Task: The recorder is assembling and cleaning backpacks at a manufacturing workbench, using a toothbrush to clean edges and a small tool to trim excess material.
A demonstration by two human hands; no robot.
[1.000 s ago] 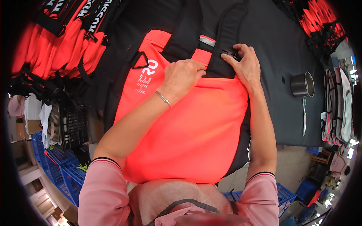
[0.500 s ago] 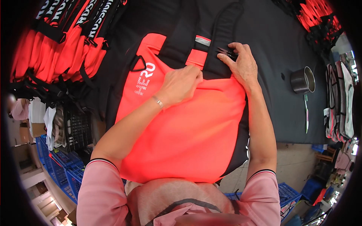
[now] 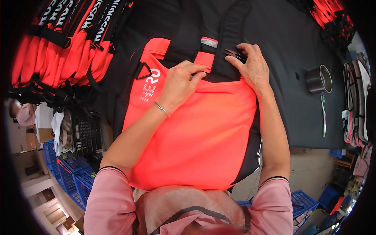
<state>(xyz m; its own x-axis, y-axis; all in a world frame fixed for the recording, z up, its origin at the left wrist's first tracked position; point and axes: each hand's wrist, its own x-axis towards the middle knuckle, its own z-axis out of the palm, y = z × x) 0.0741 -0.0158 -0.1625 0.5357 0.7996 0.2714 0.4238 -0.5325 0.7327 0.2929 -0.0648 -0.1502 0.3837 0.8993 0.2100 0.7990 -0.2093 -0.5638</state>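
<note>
A bright orange-red and black backpack (image 3: 192,133) lies on the dark table in front of me, its black shoulder straps (image 3: 231,35) stretching away from me. My left hand (image 3: 178,84) is at the upper edge of the orange panel, thumb and forefinger pinched together beside a small orange tab (image 3: 204,60). What they hold, if anything, is too small to make out. My right hand (image 3: 252,66) grips small dark thread snips (image 3: 232,53) over the right strap, blades pointing left. A black triangular ring (image 3: 144,71) sits at the panel's upper left corner.
Several orange and black bags (image 3: 58,58) are piled at the left. On the right are a metal cup (image 3: 318,80) and a toothbrush (image 3: 324,117). Beyond them stand grey fabric pieces (image 3: 354,102). Blue crates (image 3: 74,176) are below the table at left.
My left hand has opened out from a tighter curl and turned, its forefinger now reaching right toward the thumb. The right hand with the snips stays nearly still. The view has shifted slightly.
</note>
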